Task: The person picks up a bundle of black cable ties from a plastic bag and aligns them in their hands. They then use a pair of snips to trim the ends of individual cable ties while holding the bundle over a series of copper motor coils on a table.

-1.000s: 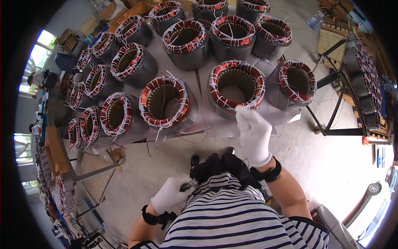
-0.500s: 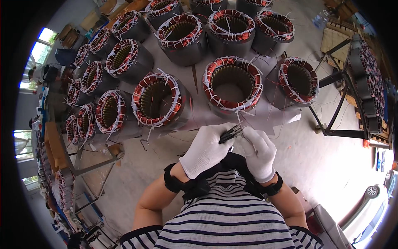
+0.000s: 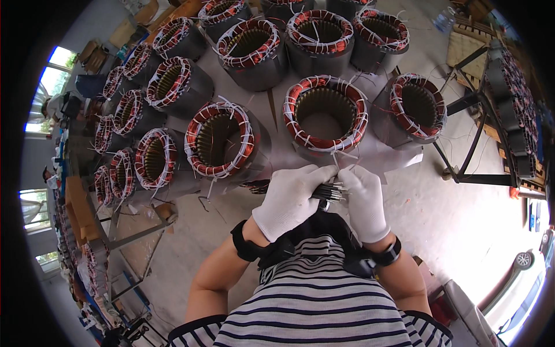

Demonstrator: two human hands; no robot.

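My left hand (image 3: 293,195), in a white knit glove, is closed round a bundle of thin black wire-like strands (image 3: 328,191) with pale ends pointing right. Its thumb and forefinger reach up to the fingertips of my gloved right hand (image 3: 365,202). The right fingers are pinched together; what they hold, if anything, is hidden. Just beyond both hands stands a motor stator (image 3: 295,134), a dark cylinder with red-orange copper windings laced in white cord. White cord ends (image 3: 342,155) stick out from its near rim, close above my fingertips.
More wound stators, including one at the left (image 3: 250,139) and one at the right (image 3: 399,110), crowd the grey-covered table (image 3: 399,161). Loose leads hang over its front edge. A black metal frame (image 3: 483,178) stands right, beside stacked stators (image 3: 511,110). A car (image 3: 523,301) is at lower right.
My right hand has opened out from its curl and its fingertips have risen to the left thumb. The black bundle has turned, its pale ends now pointing right. Both hands stay before the same stator.
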